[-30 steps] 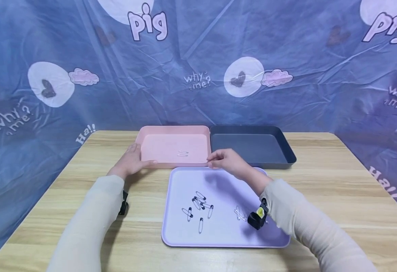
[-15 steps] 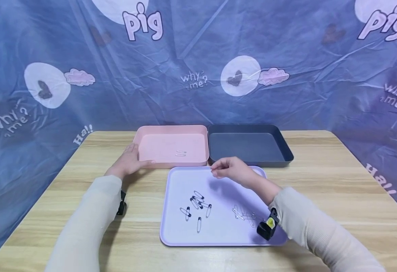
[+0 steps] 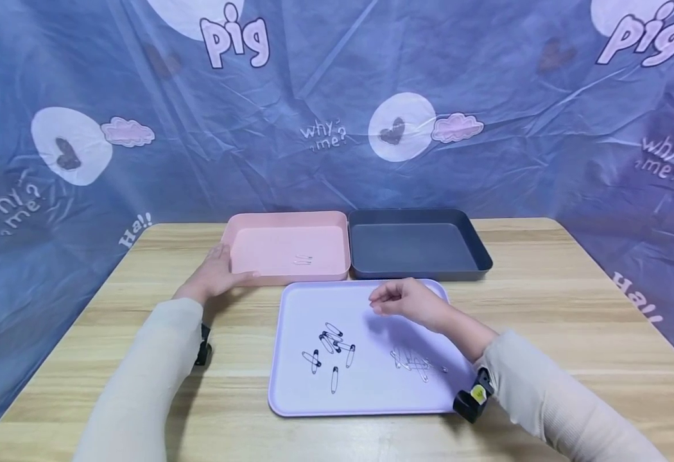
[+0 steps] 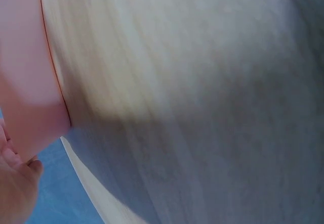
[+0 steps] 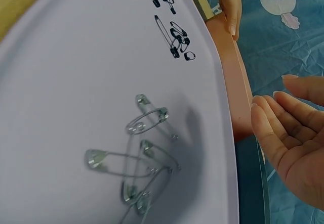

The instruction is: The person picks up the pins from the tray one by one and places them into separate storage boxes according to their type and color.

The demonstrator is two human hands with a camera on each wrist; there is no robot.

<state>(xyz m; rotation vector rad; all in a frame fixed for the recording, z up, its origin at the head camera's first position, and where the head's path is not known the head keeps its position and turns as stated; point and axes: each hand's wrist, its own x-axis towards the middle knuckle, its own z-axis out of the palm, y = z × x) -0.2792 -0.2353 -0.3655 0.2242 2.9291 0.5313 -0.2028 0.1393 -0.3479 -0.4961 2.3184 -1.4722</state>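
In the head view my left hand point(image 3: 212, 273) rests against the near left corner of the pink tray point(image 3: 285, 280), its thumb along the front rim. Two silver safety pins point(image 3: 302, 260) lie inside that tray. My right hand point(image 3: 409, 301), loosely bent and holding nothing, hovers over the far right part of the lilac tray point(image 3: 360, 410). Black-headed safety pins point(image 3: 334, 378) lie scattered on the lilac tray's left half. A loose pile of silver safety pins point(image 5: 121, 163) shows on its right half, below my right hand.
A dark blue tray point(image 3: 420, 250) stands beside the pink one at the back of the wooden table point(image 3: 545, 321). Behind the table hangs a blue printed cloth point(image 3: 256, 160). Each wrist carries a black camera point(image 3: 472, 398).
My right hand has drawn back from the pink tray's near right corner, rightward and nearer over the lilac tray. The left hand keeps its place at the pink tray.
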